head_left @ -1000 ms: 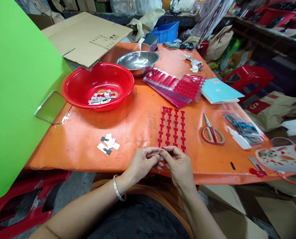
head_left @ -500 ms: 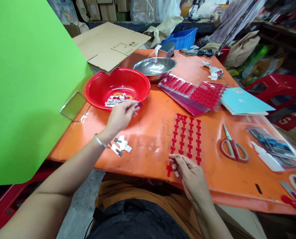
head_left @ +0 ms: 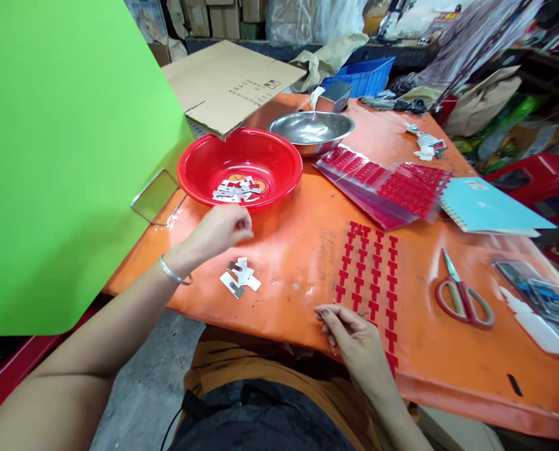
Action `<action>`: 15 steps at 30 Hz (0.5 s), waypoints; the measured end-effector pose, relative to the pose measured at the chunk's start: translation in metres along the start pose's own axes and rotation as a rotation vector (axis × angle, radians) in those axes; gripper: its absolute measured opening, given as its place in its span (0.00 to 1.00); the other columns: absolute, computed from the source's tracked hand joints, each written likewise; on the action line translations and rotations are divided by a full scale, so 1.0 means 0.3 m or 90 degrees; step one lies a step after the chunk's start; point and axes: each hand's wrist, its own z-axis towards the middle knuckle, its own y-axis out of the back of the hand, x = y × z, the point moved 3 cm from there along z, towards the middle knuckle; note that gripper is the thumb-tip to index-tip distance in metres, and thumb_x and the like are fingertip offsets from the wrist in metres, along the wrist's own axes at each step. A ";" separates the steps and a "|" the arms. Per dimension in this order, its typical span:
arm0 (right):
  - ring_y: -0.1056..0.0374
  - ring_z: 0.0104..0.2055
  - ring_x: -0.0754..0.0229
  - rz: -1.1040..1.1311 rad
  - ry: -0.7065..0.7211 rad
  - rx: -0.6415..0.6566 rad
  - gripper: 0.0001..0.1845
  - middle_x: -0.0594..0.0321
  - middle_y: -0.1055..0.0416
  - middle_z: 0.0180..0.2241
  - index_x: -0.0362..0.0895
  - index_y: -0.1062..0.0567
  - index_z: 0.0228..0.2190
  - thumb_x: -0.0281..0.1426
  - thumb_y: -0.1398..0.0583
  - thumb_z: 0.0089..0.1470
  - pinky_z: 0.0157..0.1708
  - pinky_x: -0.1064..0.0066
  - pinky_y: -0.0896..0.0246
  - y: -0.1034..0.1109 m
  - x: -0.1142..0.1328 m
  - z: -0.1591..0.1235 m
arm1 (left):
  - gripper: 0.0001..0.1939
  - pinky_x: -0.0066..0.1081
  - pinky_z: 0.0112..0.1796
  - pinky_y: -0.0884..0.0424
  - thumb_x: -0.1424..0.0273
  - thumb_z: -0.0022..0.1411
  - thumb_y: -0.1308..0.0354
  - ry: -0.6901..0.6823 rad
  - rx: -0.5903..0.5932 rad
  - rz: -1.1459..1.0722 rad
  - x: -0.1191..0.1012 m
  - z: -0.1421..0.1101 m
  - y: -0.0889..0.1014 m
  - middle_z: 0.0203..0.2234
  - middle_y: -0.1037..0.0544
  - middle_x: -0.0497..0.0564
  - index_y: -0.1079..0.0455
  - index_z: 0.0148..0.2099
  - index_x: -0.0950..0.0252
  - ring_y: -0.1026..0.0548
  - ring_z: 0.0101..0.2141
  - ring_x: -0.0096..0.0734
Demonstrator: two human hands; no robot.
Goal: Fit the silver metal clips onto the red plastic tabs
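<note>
My left hand (head_left: 225,230), a bracelet on its wrist, hovers by the front rim of a red plastic basin (head_left: 283,178). Its fingers are curled in, hiding whatever they may hold. Notched flat metal pieces (head_left: 236,190), some with red on them, lie in the basin. More such plates (head_left: 241,275) form a small pile on the table near my left wrist. My right hand (head_left: 354,341) is at the near left of a clear sheet of red T-shaped stickers (head_left: 374,275), covering part of it. Thumb and forefinger are pinched; anything between them is too small to make out.
Red-handled scissors (head_left: 464,304) lie right of the stickers. Behind are a stack of red sticker sheets (head_left: 387,188), a light-blue notebook (head_left: 492,207) and a metal bowl (head_left: 312,133). A cardboard sheet (head_left: 232,81) overhangs the basin; a green board (head_left: 72,156) stands left.
My left hand has drawn back towards me and curled; the small dark-red piece it pinched no longer shows. My right hand has shifted left relative to the stickers. The whole view has turned slightly left.
</note>
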 end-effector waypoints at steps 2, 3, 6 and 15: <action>0.41 0.20 0.65 -0.010 0.000 0.006 0.18 0.63 0.31 0.22 0.43 0.22 0.30 0.45 0.39 0.49 0.18 0.74 0.46 -0.001 0.000 0.000 | 0.03 0.27 0.30 0.40 0.72 0.54 0.43 -0.011 0.158 -0.020 0.000 -0.070 -0.059 0.26 0.27 0.49 0.30 0.30 0.66 0.31 0.27 0.29; 0.41 0.20 0.65 -0.013 0.001 0.009 0.18 0.63 0.31 0.22 0.43 0.22 0.29 0.45 0.39 0.49 0.18 0.74 0.46 -0.002 0.002 0.000 | 0.03 0.27 0.31 0.40 0.72 0.53 0.43 -0.003 0.197 -0.014 0.012 -0.098 -0.084 0.27 0.26 0.50 0.29 0.32 0.65 0.31 0.29 0.30; 0.41 0.20 0.64 -0.019 0.007 0.012 0.18 0.63 0.32 0.21 0.43 0.22 0.28 0.46 0.39 0.49 0.18 0.74 0.47 -0.007 0.013 -0.001 | 0.09 0.29 0.35 0.39 0.71 0.53 0.42 0.042 0.192 0.016 0.073 -0.151 -0.139 0.33 0.27 0.53 0.29 0.38 0.66 0.31 0.35 0.35; 0.34 0.29 0.61 0.043 0.027 -0.004 0.19 0.59 0.27 0.30 0.42 0.23 0.37 0.43 0.36 0.47 0.28 0.70 0.36 -0.020 0.005 -0.022 | 0.05 0.27 0.30 0.39 0.69 0.57 0.45 0.121 0.154 -0.130 0.060 -0.184 -0.127 0.26 0.26 0.48 0.33 0.31 0.66 0.30 0.27 0.29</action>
